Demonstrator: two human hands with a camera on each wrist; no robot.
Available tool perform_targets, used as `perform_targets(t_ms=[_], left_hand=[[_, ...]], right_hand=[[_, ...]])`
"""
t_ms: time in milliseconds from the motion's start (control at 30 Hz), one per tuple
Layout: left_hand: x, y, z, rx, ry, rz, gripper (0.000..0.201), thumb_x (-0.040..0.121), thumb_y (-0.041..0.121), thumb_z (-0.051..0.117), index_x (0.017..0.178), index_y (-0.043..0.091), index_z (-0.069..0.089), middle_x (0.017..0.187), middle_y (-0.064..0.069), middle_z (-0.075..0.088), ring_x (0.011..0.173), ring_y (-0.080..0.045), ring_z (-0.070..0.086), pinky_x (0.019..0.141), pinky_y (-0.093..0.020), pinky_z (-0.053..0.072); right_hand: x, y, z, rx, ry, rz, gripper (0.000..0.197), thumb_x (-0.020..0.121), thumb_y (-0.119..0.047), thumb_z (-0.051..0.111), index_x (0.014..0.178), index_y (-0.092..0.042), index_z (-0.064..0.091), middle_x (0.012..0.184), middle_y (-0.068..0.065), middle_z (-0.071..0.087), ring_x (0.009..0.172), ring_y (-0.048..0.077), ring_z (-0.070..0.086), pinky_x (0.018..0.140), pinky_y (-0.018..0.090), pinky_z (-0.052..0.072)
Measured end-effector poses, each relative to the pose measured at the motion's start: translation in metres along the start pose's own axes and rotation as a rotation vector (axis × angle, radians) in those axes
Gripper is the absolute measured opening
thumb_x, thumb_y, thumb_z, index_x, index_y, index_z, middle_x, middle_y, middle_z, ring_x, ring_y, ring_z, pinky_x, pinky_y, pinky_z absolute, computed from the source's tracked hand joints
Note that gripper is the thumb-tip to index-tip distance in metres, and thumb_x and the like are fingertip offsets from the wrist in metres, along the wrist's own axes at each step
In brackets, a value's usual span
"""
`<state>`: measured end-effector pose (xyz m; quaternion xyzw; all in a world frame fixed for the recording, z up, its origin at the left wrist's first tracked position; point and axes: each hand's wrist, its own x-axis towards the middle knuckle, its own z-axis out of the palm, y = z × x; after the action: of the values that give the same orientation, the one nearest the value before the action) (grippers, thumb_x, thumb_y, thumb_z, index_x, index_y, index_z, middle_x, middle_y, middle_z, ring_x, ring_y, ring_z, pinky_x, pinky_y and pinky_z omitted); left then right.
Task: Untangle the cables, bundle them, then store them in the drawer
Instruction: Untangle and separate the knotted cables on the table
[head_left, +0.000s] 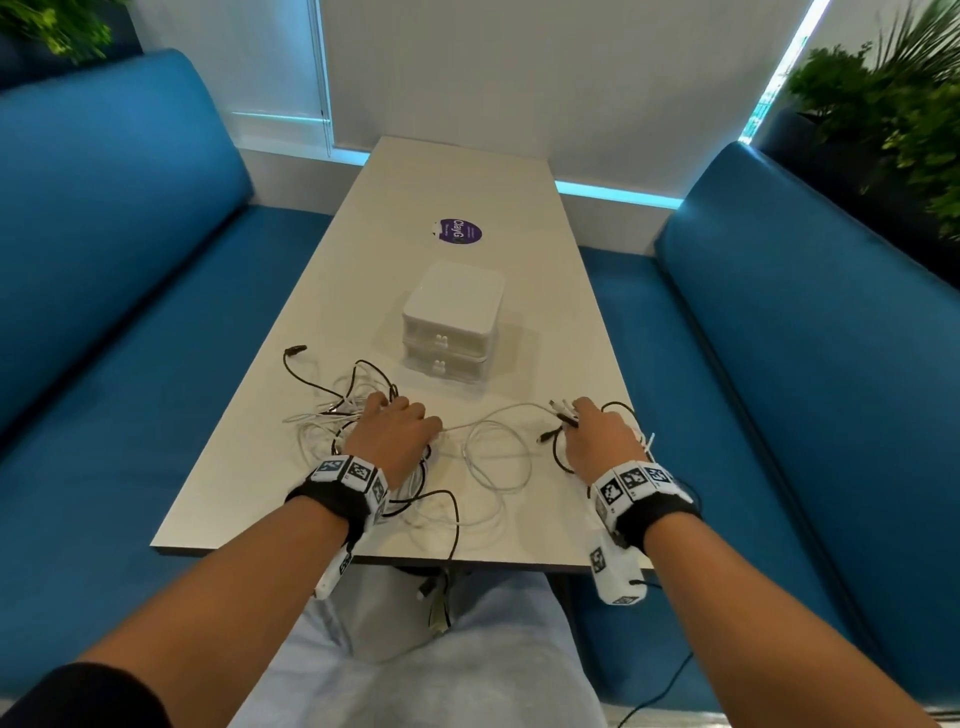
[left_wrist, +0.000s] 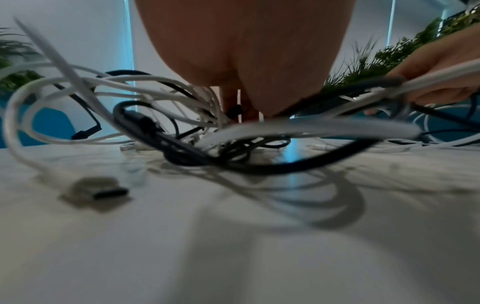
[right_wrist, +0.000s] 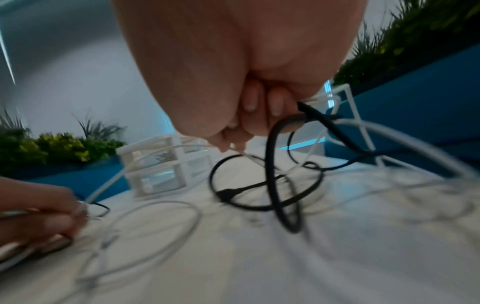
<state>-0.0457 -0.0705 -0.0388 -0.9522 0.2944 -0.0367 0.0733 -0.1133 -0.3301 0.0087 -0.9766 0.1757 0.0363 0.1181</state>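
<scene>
White and black cables (head_left: 488, 452) tangled; both grips clenched on them; one two-drawer box (head_left: 451, 322).

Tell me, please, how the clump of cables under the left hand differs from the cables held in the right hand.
The clump of cables under the left hand is a dense knot of black and white loops lying on the table; the cables in the right hand are fewer, looser strands, gripped with their upper loops raised off the table and connector ends poking past the fingers. A white cable runs between the hands. Both mix black and white cables.
</scene>
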Motion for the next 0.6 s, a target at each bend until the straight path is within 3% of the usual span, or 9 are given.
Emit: perform_targets(t_ms=[100, 300, 433, 600], left_hand=[[-0.001, 0.007, -0.003, 0.073, -0.031, 0.018, 0.028, 0.093, 0.018, 0.05, 0.117, 0.028, 0.058, 0.109, 0.001, 0.062, 0.112, -0.025, 0.051, 0.104, -0.049, 0.026], [-0.001, 0.008, -0.003, 0.115, -0.068, 0.032, 0.026, 0.091, 0.022, 0.052, 0.117, 0.027, 0.058, 0.104, -0.001, 0.064, 0.108, -0.027, 0.051, 0.1, -0.048, 0.028], [-0.002, 0.012, -0.006, 0.107, -0.051, 0.034, 0.025, 0.093, 0.017, 0.047, 0.114, 0.025, 0.057, 0.1, -0.001, 0.066, 0.105, -0.027, 0.054, 0.098, -0.048, 0.028], [-0.003, 0.012, -0.004, 0.091, -0.021, 0.076, 0.022, 0.092, 0.011, 0.049, 0.11, 0.022, 0.055, 0.092, 0.0, 0.066, 0.099, -0.027, 0.056, 0.092, -0.044, 0.027]], right_hand=[[-0.004, -0.017, 0.004, 0.071, 0.063, -0.013, 0.022, 0.102, -0.023, 0.04, 0.115, -0.011, 0.053, 0.099, 0.015, 0.064, 0.075, 0.029, 0.052, 0.066, 0.034, 0.043], [-0.013, -0.047, 0.012, 0.134, 0.098, -0.226, 0.028, 0.106, -0.033, 0.034, 0.114, -0.014, 0.052, 0.091, 0.014, 0.067, 0.079, 0.035, 0.063, 0.063, 0.037, 0.047], [-0.017, -0.062, 0.028, 0.045, 0.016, -0.371, 0.027, 0.105, -0.032, 0.033, 0.119, -0.017, 0.05, 0.092, 0.014, 0.066, 0.077, 0.035, 0.062, 0.064, 0.039, 0.05], [-0.017, -0.066, 0.044, -0.149, -0.034, -0.356, 0.03, 0.102, -0.026, 0.037, 0.129, -0.019, 0.049, 0.096, 0.013, 0.065, 0.084, 0.035, 0.064, 0.062, 0.036, 0.043]])
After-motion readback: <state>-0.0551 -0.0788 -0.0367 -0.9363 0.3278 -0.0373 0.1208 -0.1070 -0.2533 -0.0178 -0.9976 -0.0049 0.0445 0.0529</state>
